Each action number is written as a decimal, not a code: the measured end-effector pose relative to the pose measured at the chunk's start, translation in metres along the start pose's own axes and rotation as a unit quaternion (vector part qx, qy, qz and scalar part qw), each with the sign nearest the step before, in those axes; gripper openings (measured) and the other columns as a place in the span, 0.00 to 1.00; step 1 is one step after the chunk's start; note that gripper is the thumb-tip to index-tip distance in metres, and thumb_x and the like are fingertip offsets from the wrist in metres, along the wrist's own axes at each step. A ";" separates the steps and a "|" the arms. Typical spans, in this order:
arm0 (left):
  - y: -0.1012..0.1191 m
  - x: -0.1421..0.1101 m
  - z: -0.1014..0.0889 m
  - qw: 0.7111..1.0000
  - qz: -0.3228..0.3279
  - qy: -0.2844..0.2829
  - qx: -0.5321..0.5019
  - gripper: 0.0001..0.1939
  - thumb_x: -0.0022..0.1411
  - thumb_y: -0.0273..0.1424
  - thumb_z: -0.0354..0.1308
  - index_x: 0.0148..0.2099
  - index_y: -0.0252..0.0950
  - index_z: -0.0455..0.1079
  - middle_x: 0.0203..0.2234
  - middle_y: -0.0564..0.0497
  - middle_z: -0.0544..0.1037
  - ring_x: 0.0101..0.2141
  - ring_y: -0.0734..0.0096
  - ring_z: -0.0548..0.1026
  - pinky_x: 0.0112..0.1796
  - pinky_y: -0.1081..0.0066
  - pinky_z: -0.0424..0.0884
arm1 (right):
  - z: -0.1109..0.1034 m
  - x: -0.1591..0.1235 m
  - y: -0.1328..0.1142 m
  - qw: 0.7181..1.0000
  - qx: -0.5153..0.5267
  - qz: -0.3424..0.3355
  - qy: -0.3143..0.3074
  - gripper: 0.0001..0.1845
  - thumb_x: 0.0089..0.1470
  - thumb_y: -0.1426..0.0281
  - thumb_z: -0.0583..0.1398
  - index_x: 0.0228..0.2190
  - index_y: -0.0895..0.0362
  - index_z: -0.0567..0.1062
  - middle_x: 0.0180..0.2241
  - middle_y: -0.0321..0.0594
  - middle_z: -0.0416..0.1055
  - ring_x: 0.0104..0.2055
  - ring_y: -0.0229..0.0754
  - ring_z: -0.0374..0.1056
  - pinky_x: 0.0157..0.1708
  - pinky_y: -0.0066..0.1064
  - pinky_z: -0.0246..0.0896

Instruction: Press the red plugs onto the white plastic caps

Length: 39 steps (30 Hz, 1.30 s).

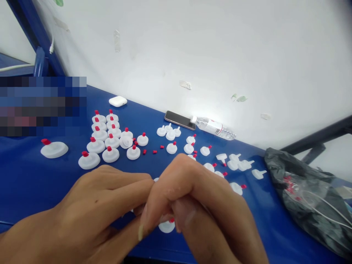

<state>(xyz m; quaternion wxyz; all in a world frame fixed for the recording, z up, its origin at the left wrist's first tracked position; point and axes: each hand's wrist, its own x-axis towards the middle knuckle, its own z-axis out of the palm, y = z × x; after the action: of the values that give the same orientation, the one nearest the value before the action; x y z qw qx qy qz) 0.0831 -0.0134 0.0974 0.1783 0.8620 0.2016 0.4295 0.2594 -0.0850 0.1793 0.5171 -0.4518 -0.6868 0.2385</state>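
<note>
My left hand [104, 205] and my right hand [203, 205] meet at the front middle, fingers closed and pinched against each other. Whatever they hold is hidden behind the fingers. Just below the fingertips shows a white round nozzle cap [166, 227] with a bit of red; I cannot tell whether it is held or lies on the table. Beyond my hands, white nozzle caps with red tips [110, 154] stand in rows at the left. Small loose red tips [154, 151] lie in the middle. More white caps with red tips [205, 150] are scattered to the right.
White caps without red tips [170, 135] lie at the back and right of the blue table [24, 176]. A phone [180, 120], a plastic bottle [213, 126] and a white earbud case [118, 101] lie along the wall. A dark plastic bag [299, 205] holds red pieces at the right.
</note>
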 end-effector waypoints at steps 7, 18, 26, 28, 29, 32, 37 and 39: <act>0.001 0.000 0.000 1.000 -0.006 -0.002 0.004 0.11 0.89 0.31 0.56 0.49 0.52 0.73 0.30 0.66 0.87 0.25 0.78 0.84 0.25 0.75 0.79 | -0.002 -0.001 0.001 1.000 -0.001 0.004 -0.015 0.12 0.73 0.59 0.69 0.34 0.45 0.88 0.31 0.35 0.77 0.34 0.45 0.78 0.44 0.38 0.83; 0.002 0.000 0.006 1.000 0.011 0.011 0.005 0.08 0.89 0.31 0.57 0.53 0.51 0.74 0.25 0.64 0.79 0.19 0.76 0.77 0.25 0.72 0.83 | -0.003 0.000 0.003 1.000 -0.015 0.015 -0.010 0.22 0.75 0.77 0.55 0.38 0.47 0.86 0.31 0.33 0.78 0.32 0.41 0.77 0.45 0.30 0.84; 0.004 0.001 0.006 1.000 -0.001 0.000 0.004 0.11 0.90 0.31 0.56 0.49 0.51 0.71 0.28 0.64 0.80 0.22 0.75 0.80 0.25 0.72 0.83 | -0.005 0.002 0.004 0.999 -0.015 0.001 -0.030 0.28 0.75 0.80 0.54 0.39 0.43 0.90 0.33 0.34 0.80 0.38 0.42 0.81 0.48 0.30 0.82; 0.004 0.001 0.006 1.000 -0.007 0.003 0.006 0.10 0.92 0.34 0.55 0.51 0.52 0.72 0.28 0.63 0.80 0.22 0.72 0.80 0.27 0.71 0.85 | -0.005 0.002 0.005 0.999 -0.017 -0.003 -0.030 0.28 0.75 0.80 0.54 0.39 0.43 0.90 0.33 0.35 0.80 0.38 0.43 0.82 0.48 0.31 0.82; 0.004 0.000 0.005 1.000 -0.005 0.002 0.001 0.11 0.93 0.35 0.54 0.51 0.52 0.71 0.28 0.63 0.80 0.22 0.72 0.80 0.26 0.71 0.85 | -0.005 0.001 0.005 0.999 -0.017 -0.005 -0.030 0.28 0.75 0.80 0.54 0.40 0.43 0.90 0.34 0.35 0.81 0.38 0.43 0.82 0.49 0.32 0.82; 0.004 0.002 0.005 1.000 0.003 -0.006 -0.010 0.13 0.94 0.35 0.52 0.49 0.50 0.67 0.30 0.63 0.81 0.24 0.73 0.81 0.25 0.73 0.82 | -0.001 0.000 0.009 1.000 -0.015 -0.010 -0.024 0.28 0.73 0.80 0.54 0.41 0.42 0.90 0.34 0.34 0.81 0.37 0.43 0.82 0.48 0.32 0.83; 0.002 0.003 0.006 1.000 0.002 0.001 -0.013 0.13 0.93 0.32 0.54 0.48 0.49 0.68 0.30 0.63 0.81 0.23 0.76 0.80 0.23 0.72 0.78 | 0.001 0.000 0.010 1.000 -0.028 -0.013 -0.004 0.26 0.69 0.81 0.55 0.42 0.44 0.88 0.32 0.33 0.79 0.35 0.43 0.80 0.45 0.29 0.82; 0.001 0.001 0.005 1.000 0.002 0.003 -0.001 0.13 0.93 0.31 0.55 0.48 0.49 0.69 0.30 0.65 0.81 0.22 0.77 0.78 0.24 0.72 0.78 | -0.001 0.001 0.007 0.999 -0.034 -0.008 -0.012 0.27 0.70 0.82 0.55 0.43 0.44 0.89 0.32 0.33 0.80 0.36 0.42 0.80 0.47 0.29 0.81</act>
<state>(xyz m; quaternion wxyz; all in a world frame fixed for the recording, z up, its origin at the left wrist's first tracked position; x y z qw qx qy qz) 0.0882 -0.0144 0.0957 0.1772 0.8609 0.2001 0.4330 0.2632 -0.0810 0.1741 0.4953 -0.4604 -0.7042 0.2163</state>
